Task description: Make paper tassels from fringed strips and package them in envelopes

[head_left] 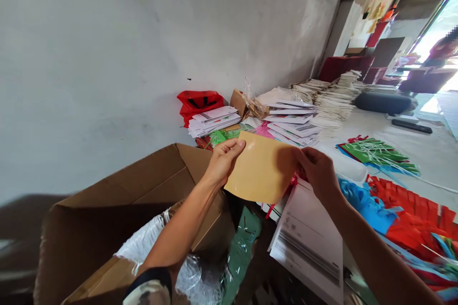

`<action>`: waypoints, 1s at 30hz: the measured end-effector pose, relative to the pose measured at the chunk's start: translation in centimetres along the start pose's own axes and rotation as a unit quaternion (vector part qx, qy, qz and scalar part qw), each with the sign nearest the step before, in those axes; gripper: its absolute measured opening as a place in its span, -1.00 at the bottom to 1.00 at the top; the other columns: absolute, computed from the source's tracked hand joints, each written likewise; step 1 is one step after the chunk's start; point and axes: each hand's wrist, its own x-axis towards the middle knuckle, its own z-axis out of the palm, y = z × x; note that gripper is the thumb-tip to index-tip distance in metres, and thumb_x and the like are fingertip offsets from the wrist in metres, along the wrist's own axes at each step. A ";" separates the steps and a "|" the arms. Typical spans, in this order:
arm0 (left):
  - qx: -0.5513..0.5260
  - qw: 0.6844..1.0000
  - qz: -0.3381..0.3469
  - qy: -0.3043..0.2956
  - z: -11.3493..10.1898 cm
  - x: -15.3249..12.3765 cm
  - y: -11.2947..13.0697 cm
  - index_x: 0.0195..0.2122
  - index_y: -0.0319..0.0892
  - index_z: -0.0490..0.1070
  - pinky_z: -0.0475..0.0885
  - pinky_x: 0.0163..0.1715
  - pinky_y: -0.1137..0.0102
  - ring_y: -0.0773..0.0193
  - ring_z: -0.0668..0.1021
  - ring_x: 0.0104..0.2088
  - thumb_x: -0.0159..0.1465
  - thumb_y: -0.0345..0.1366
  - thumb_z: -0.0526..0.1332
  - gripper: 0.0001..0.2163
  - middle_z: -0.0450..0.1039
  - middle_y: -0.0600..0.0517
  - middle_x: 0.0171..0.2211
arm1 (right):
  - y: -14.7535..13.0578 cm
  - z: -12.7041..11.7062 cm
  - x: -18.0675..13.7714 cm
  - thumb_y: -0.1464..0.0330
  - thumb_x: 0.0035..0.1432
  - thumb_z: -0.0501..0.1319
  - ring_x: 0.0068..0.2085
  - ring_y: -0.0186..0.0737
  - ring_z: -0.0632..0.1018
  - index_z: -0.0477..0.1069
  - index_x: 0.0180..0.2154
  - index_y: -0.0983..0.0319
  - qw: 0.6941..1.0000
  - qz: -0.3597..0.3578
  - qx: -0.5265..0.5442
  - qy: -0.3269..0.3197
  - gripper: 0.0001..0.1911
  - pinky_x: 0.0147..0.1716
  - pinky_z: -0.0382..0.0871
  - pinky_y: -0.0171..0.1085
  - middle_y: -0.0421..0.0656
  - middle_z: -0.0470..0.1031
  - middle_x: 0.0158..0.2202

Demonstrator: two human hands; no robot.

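Close at ten o'clock, an open cardboard box [143, 171]; at twelve, the left hand [222, 163] pinches one end of a tan sheet [263, 167], the right hand [319, 171] the other, presumably to hold it spread. Beyond, at one, white papers [291, 119] lie piled, perhaps saving space.

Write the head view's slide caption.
Left hand and right hand hold rectangular tan paper near an open brown cardboard box.

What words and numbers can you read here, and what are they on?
None can be read.
White printed sheet: small print, too tiny and blurred.
Left white paper stack: blurred print.
Right white paper stack: blurred print.
Red bundle: dark marks, maybe not letters.
Held tan sheet: no writing shows.
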 end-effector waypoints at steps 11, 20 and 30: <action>-0.031 0.998 -0.051 -0.028 -0.6 -0.3 0.2 -0.12 -0.25 0.67 0.65 -0.27 0.24 0.03 0.74 -0.30 0.10 -0.13 0.56 -0.61 0.72 -0.15 -0.21 | -1.5 0.5 -1.0 0.02 0.00 0.53 -0.62 -0.42 0.34 0.48 -0.42 0.20 0.999 -0.027 0.013 0.025 -0.57 -0.70 0.18 -0.42 -0.31 0.38 -0.60; -0.055 0.995 -0.079 -0.028 -2.3 0.3 -1.0 -0.07 -0.24 0.65 0.65 -0.26 0.28 0.09 0.74 -0.33 0.02 -0.27 0.60 -0.57 0.72 -0.15 -0.20 | -1.9 2.0 -0.4 0.01 0.00 0.51 -0.60 -0.42 0.33 0.48 -0.46 0.22 0.999 -0.041 0.005 0.024 -0.56 -0.64 0.23 -0.41 -0.31 0.36 -0.61; -0.085 0.988 -0.125 -0.013 -3.9 0.2 -2.1 -0.12 -0.28 0.65 0.63 -0.20 0.28 0.07 0.74 -0.31 -0.01 -0.32 0.58 -0.59 0.72 -0.17 -0.22 | -2.2 3.2 -0.3 -0.02 0.05 0.43 -0.59 -0.40 0.35 0.49 -0.48 0.24 0.998 -0.048 -0.029 0.013 -0.55 -0.63 0.23 -0.40 -0.28 0.36 -0.65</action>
